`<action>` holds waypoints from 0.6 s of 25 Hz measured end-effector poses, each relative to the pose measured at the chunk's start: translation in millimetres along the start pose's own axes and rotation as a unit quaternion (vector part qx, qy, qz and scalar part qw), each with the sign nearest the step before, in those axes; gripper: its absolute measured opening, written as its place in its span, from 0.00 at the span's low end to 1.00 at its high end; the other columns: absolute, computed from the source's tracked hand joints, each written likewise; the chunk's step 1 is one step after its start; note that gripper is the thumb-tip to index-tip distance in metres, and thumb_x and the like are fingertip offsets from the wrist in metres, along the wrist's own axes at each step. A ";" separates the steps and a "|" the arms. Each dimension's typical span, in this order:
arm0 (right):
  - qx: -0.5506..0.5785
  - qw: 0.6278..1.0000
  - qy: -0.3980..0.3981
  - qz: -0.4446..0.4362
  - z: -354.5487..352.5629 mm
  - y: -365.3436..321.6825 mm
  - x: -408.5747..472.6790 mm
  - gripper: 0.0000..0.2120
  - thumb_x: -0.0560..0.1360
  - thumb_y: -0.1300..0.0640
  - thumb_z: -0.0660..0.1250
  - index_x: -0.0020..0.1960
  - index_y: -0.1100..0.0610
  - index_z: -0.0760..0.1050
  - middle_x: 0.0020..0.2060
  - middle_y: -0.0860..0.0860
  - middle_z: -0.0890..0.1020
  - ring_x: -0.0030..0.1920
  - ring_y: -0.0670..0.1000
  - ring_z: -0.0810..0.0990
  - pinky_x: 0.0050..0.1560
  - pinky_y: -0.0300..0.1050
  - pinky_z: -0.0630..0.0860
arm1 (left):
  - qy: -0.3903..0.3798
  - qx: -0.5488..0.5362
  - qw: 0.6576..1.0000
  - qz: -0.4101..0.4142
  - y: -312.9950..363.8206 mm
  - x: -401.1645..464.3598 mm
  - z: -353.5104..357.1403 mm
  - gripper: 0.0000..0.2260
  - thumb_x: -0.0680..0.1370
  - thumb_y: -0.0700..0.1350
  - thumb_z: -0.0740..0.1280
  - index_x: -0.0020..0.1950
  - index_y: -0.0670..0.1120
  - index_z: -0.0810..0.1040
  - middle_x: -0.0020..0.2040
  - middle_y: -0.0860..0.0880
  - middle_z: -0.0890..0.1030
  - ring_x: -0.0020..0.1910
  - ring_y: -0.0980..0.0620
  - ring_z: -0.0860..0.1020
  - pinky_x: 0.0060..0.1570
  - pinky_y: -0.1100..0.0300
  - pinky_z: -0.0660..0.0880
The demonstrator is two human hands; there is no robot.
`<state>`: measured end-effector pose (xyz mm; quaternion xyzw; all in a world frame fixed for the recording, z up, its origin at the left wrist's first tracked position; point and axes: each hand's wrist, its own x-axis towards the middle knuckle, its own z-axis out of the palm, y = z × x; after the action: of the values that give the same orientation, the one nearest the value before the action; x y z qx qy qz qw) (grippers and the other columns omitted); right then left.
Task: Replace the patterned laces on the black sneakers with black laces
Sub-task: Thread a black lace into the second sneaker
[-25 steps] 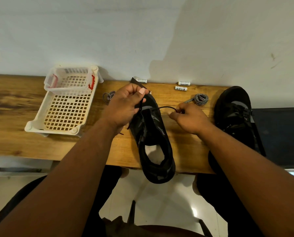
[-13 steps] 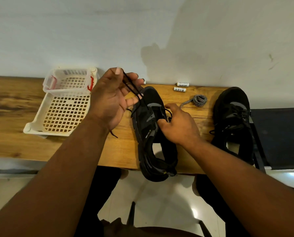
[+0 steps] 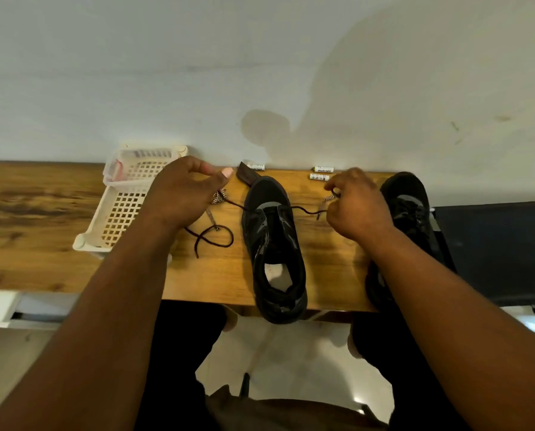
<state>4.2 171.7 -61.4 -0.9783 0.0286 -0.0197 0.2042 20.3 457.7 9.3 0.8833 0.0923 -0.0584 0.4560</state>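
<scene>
A black sneaker (image 3: 272,244) lies toe-away at the middle of the wooden table (image 3: 42,244), its heel over the front edge. A black lace (image 3: 303,209) runs through its front eyelets and out to both sides. My left hand (image 3: 182,197) grips the left stretch, and the loose tail loops on the table below the hand. My right hand (image 3: 356,206) pinches the right end. The second black sneaker (image 3: 409,200), laced in black, stands at the right, partly hidden by my right arm. Bits of patterned lace (image 3: 219,197) show beside each hand.
A white plastic basket (image 3: 120,213) sits at the left under my left forearm. Small white batteries (image 3: 322,173) and a dark flat object (image 3: 246,177) lie along the wall. A dark seat (image 3: 493,250) adjoins the table's right end.
The sneaker has been set flat and straight on the table. My hands have moved apart, the left one lower, drawing the black lace out to both sides of the shoe.
</scene>
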 end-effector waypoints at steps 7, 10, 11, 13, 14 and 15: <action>0.091 0.990 -0.053 -0.098 -87.5 -59.1 -17.7 0.10 0.83 0.59 0.66 0.60 0.51 0.82 0.55 0.50 0.85 0.55 0.52 0.82 0.55 0.46 0.78 | -0.157 -0.212 0.964 -0.041 86.7 -51.5 -83.4 0.17 0.80 0.59 0.69 0.59 0.47 0.82 0.44 0.47 0.85 0.36 0.51 0.82 0.38 0.60 0.79; 0.014 0.988 -0.039 -0.152 -147.0 -94.5 -13.4 0.09 0.82 0.53 0.68 0.60 0.50 0.82 0.51 0.49 0.85 0.51 0.51 0.81 0.52 0.47 0.76 | -0.168 -0.252 0.953 -0.017 122.2 -65.8 -116.0 0.15 0.81 0.57 0.69 0.58 0.47 0.83 0.46 0.46 0.86 0.40 0.50 0.83 0.41 0.59 0.81; -0.011 0.987 -0.036 -0.159 -166.5 -105.4 -12.3 0.08 0.82 0.50 0.68 0.59 0.49 0.82 0.50 0.49 0.84 0.51 0.52 0.80 0.54 0.48 0.76 | -0.170 -0.284 0.944 0.000 134.8 -72.4 -126.8 0.13 0.82 0.54 0.68 0.57 0.47 0.84 0.45 0.47 0.86 0.41 0.50 0.84 0.41 0.60 0.81; 0.057 0.987 -0.045 -0.143 -199.0 -122.9 -12.0 0.09 0.82 0.48 0.67 0.55 0.51 0.82 0.48 0.49 0.84 0.50 0.52 0.81 0.56 0.52 0.77 | -0.170 -0.355 0.918 0.045 156.7 -84.8 -147.4 0.11 0.83 0.46 0.64 0.57 0.44 0.84 0.45 0.46 0.85 0.42 0.49 0.84 0.42 0.60 0.82; 0.147 0.980 -0.054 -0.120 -213.5 -129.6 -12.7 0.08 0.82 0.50 0.68 0.54 0.53 0.82 0.47 0.51 0.85 0.48 0.52 0.82 0.55 0.52 0.78 | -0.169 -0.384 0.905 0.069 166.5 -90.1 -156.4 0.11 0.83 0.41 0.62 0.58 0.42 0.84 0.45 0.45 0.85 0.43 0.49 0.84 0.42 0.60 0.82; 0.240 0.965 -0.060 -0.093 -225.3 -134.7 -14.7 0.07 0.82 0.52 0.69 0.54 0.55 0.82 0.45 0.52 0.85 0.46 0.51 0.82 0.52 0.50 0.77 | -0.172 -0.403 0.894 0.091 174.5 -96.2 -162.8 0.14 0.82 0.36 0.59 0.59 0.40 0.83 0.46 0.44 0.85 0.44 0.48 0.84 0.44 0.59 0.82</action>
<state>-15.3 206.1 198.5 -0.8985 -0.0803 0.0142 0.4313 -32.8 481.0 260.1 0.6044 -0.0524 -0.1252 0.7850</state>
